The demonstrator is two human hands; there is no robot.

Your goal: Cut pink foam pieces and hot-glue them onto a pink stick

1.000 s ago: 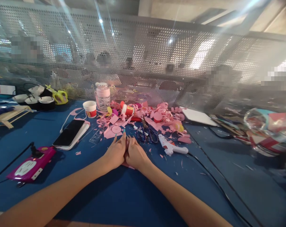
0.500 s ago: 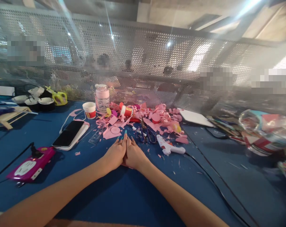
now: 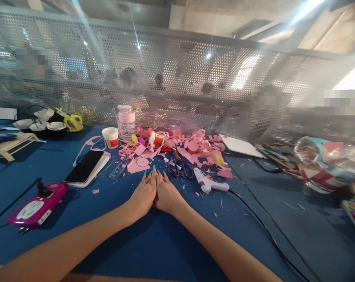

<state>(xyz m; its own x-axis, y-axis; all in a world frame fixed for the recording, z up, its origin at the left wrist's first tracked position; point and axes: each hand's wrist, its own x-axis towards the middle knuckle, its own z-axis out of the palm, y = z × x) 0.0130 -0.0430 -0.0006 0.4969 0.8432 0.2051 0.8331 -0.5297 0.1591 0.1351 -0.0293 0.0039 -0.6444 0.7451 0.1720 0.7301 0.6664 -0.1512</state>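
Note:
My left hand (image 3: 142, 194) and my right hand (image 3: 168, 192) meet over the table's middle, their inner sides pressed against each other. The fingers point forward and lie close together, closed; the palms and thumbs are hidden, so I cannot make out what, if anything, is between them. Just ahead of the fingertips lies a pink paper piece with a drawn circle (image 3: 141, 163). Blue-handled scissors (image 3: 186, 169) rest right of the fingertips. A white glue gun (image 3: 210, 183) lies farther right on its side.
Pink paper scraps (image 3: 199, 141) heap up behind, with a tipped paper cup (image 3: 156, 138). Left are stacked cups (image 3: 110, 138), a jar (image 3: 127, 123), a phone (image 3: 86, 166) and a magenta power strip (image 3: 38, 205). A plastic container (image 3: 324, 172) stands right; a perforated screen (image 3: 177, 78) bounds the back.
Both hands remain pressed together and have come slightly nearer to me. A pinkish sliver visible under them before is now out of sight. The objects on the table stay put.

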